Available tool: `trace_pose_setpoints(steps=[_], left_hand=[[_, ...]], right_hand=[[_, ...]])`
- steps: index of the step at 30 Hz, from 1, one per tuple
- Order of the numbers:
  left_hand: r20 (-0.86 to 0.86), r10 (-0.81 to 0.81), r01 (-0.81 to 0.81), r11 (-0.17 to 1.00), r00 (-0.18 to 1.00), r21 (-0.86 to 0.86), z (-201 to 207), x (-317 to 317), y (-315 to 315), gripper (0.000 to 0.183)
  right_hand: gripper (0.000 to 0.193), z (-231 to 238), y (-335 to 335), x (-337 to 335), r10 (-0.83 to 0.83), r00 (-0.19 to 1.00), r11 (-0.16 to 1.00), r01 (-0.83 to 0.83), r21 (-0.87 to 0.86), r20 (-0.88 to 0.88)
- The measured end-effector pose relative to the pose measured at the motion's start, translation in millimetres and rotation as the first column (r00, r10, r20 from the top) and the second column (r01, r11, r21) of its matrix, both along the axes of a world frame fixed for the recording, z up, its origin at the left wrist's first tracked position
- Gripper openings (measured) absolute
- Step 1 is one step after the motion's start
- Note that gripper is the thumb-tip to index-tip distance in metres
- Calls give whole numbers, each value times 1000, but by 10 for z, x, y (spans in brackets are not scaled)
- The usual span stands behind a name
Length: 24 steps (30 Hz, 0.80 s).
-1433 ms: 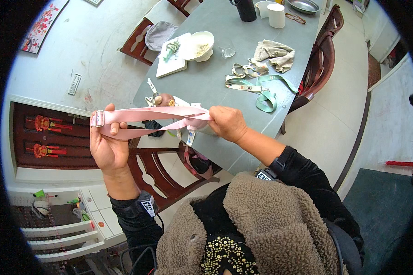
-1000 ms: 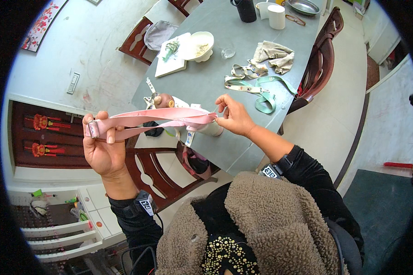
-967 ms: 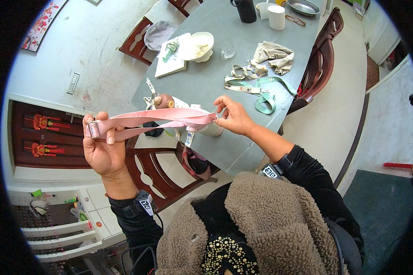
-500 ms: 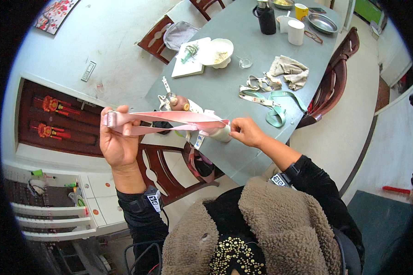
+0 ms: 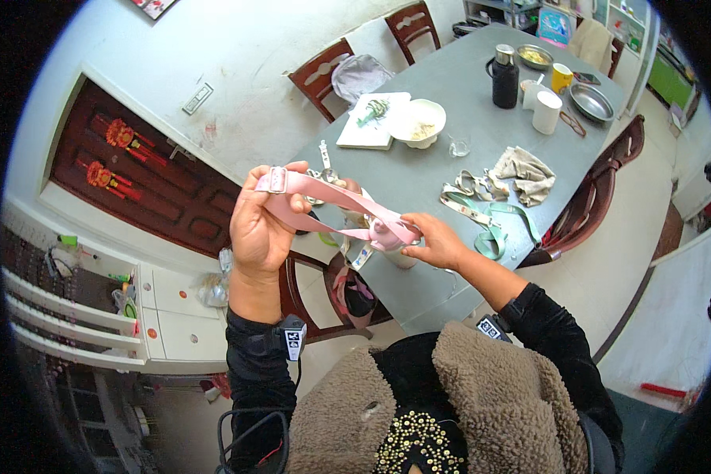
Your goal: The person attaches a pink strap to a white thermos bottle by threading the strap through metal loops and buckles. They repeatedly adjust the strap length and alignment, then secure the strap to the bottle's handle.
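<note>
A pink strap [image 5: 332, 188] with a silver metal buckle [image 5: 277, 180] stretches in a loop between my hands, above the near left corner of the table. My left hand [image 5: 262, 225] grips it at the buckle end, fingers curled around the band. The other end, bunched and twisted, is pinched by my right hand [image 5: 441, 243] between thumb and fingers. Behind the loop, partly covered, sit a brown rounded object [image 5: 351, 188] and a patterned strap end [image 5: 363, 256]. Farther right on the table lie a green strap [image 5: 494, 238] and a pale printed strap [image 5: 462, 207].
A grey cloth [image 5: 526, 175] and a small clear glass [image 5: 459, 148] rest on the grey table [image 5: 442, 75]. Toward the back stand a white bowl [image 5: 434, 112], a black thermos [image 5: 505, 83], a white cup [image 5: 547, 117] and a metal dish [image 5: 592, 103]. Wooden chairs [image 5: 600, 189] surround it.
The view has shifted, showing more of the table's far end. Both hands keep hold of the pink strap; its loop hangs wider and its right end is more bunched at my right hand.
</note>
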<state>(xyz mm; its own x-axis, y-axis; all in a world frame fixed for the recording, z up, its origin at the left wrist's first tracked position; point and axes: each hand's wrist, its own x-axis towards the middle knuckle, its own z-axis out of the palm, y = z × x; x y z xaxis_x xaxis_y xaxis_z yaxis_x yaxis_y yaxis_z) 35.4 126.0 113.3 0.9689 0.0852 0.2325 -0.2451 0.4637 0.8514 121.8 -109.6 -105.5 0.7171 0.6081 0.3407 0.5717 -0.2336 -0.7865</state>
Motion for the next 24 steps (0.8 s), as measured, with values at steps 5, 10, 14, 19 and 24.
trace_pose_setpoints(steps=[5, 10, 14, 19, 24], left_hand=[[24, 0, 0, 1000, 1000, -15, -16, -31, 75, 18], [20, 4, -3, 998, 1000, -62, -68, -62, 159, 20], [-9, 31, -31, 996, 999, -83, -103, -86, 191, 20], [-26, 98, -99, 993, 995, -66, -118, -126, 204, 20], [-34, 79, -81, 994, 996, -73, -153, -166, 247, 23]], right_hand=[[68, -80, -17, 134, 51, 943, 979, -112, -170, -329], [57, -265, -99, 247, 202, 489, 978, -143, 151, -848], [43, -388, -123, 224, 376, 263, 926, -71, 371, -889], [29, -467, -121, 218, 482, 202, 874, -48, 483, -852], [25, -562, -193, 184, 571, 122, 817, 7, 576, -812]])
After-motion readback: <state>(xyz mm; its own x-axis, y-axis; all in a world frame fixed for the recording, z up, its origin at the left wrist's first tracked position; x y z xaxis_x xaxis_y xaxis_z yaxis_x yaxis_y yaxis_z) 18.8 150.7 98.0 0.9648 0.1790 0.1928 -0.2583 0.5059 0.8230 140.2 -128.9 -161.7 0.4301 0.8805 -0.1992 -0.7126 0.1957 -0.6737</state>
